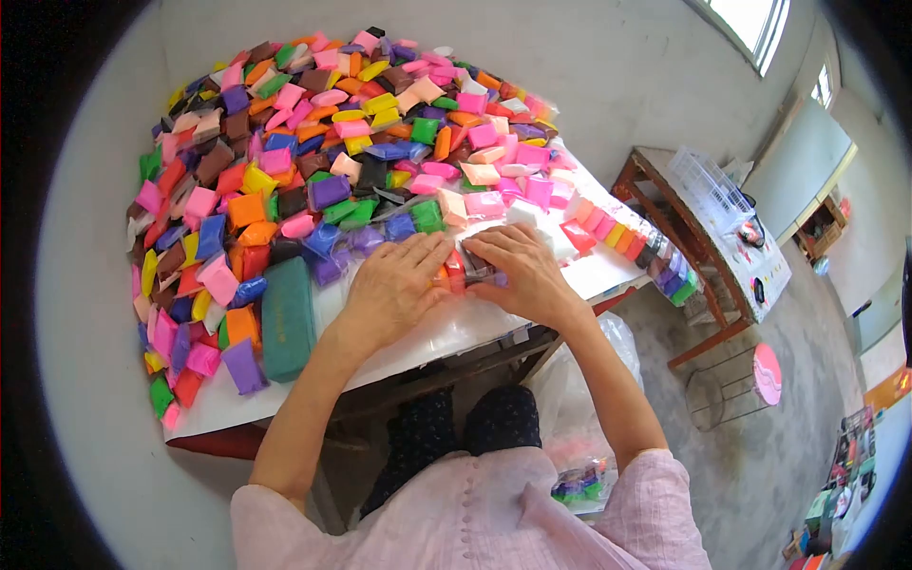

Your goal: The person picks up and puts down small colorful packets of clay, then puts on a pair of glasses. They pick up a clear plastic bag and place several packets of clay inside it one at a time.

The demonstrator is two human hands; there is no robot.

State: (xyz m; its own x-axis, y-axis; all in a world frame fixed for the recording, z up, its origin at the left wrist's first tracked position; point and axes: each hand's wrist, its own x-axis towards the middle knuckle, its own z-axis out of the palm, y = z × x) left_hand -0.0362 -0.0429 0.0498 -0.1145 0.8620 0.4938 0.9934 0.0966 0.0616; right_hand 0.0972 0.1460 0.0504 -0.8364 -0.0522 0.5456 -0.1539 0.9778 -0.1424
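On the white table, my left hand and my right hand lie close together around a few small plastic-wrapped packets. Between them show a red packet and a dark packet, with a bit of orange beside the left fingers. The fingers of both hands are bent over the packets from either side; the undersides are hidden. A big heap of colourful soft packets fills the back and left of the table. White packets lie just beyond my right hand.
A teal block stands left of my left arm. Rows of colour-sorted packets line the right edge. Below hangs a clear plastic bag. Farther right are a side table with a white basket and a pink-topped stool.
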